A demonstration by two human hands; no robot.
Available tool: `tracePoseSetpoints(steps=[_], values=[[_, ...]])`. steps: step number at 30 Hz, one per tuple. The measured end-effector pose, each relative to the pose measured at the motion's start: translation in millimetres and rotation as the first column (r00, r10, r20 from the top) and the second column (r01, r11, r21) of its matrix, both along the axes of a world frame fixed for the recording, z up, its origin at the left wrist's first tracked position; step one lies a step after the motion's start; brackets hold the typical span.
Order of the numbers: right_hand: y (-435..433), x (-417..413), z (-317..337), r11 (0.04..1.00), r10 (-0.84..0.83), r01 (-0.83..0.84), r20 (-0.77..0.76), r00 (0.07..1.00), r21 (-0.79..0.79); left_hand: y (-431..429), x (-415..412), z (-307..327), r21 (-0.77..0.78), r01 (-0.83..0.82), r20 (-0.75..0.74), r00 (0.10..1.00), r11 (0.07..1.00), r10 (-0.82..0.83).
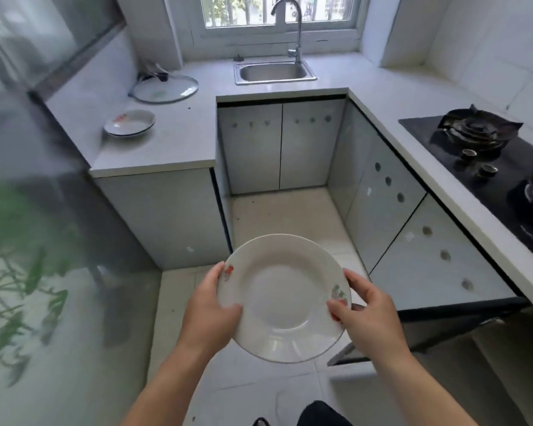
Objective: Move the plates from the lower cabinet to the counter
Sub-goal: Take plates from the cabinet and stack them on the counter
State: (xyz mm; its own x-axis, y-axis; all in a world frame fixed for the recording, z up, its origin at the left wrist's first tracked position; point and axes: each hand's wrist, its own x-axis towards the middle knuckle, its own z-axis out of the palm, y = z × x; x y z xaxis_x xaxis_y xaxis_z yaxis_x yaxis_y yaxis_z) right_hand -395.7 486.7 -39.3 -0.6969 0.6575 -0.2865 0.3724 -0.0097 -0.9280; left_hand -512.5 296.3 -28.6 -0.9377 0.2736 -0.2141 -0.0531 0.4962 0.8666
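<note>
left grip (211, 305) pinches white floral plate (282, 298) at left rim | right grip (368, 309) pinches right rim | plate tilted, held in mid-air | stacked plates (129, 123) rest on counter (173, 146)

Plate (282, 298) you're holding: white, round, shallow, small red-green floral prints on the rim at left and right, face up and tilted a bit toward you. It's in the air over the floor, with your left hand (211, 305) on its left rim and your right hand (363, 309) on its right rim, thumbs on top. Stack (129, 123) on the left counter (173, 139) looks like two plates of the same white style with a red print, lying flat near the wall. Cabinet (437, 265) is at your lower right, door open, inside dark.
</note>
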Motion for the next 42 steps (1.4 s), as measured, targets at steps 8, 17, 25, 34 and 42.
tracePoseSetpoints(steps=[8,17,25,34,42], values=[[14,-72,-11,0.998,0.053,-0.052,0.018,0.998,-0.027,8,-63,-7,-0.055,-0.036,0.038,0.999,0.998,0.038],[92,-174,-13,0.999,-0.042,0.042,0.025,0.999,-0.025,99,-177,-11,-0.075,0.031,0.084,0.996,0.997,-0.024],[166,-277,-2,0.999,-0.052,0.052,-0.010,0.999,-0.016,171,-282,-2,-0.052,0.034,0.065,0.997,0.998,-0.030],[214,-415,1,0.999,0.019,-0.022,-0.072,0.997,-0.043,210,-410,-2,-0.059,-0.018,0.044,0.999,0.998,0.020],[265,-534,7,0.996,-0.067,0.062,-0.098,0.993,-0.056,267,-551,-3,-0.027,0.080,0.024,0.997,0.996,-0.079]])
